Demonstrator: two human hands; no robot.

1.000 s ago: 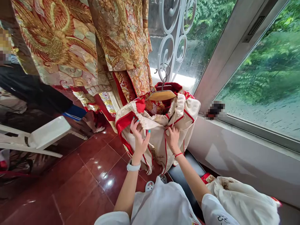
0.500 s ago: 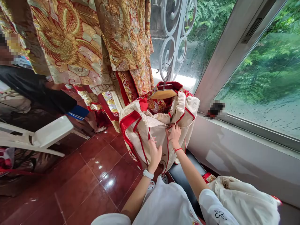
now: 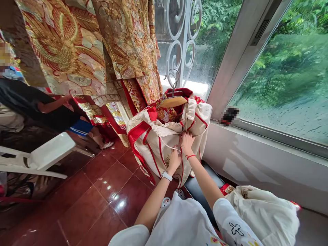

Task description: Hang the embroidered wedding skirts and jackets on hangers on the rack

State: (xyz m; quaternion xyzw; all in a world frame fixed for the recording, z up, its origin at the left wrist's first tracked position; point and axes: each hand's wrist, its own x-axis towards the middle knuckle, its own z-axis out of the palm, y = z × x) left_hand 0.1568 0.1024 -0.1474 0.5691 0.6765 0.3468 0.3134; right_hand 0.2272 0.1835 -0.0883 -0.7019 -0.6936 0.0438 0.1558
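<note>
All the action was at the front of the cream garment (image 3: 169,137)!

There it hung beside the window (image 3: 279,82), red trim and all, and it called for a gentle touch, since a hard tug looked likely to set it swinging on its wooden hanger (image 3: 173,101). Up at the gathered edge, the right hand (image 3: 187,142) had its fingers curled tight on the cloth; whether they trapped a string too, I couldn't tell. A firm anchor there seemed the sound play. Just below, the left hand (image 3: 174,160) pinched the pale cord (image 3: 166,145) between its fingertips, and that line was best kept untwisted, without bunching the gathers.

And against half a second earlier? The garment had stayed put, the right hand too, but in had come the left, closer to its partner! The cord, short and steep then, now bowed longer across the front.
</note>
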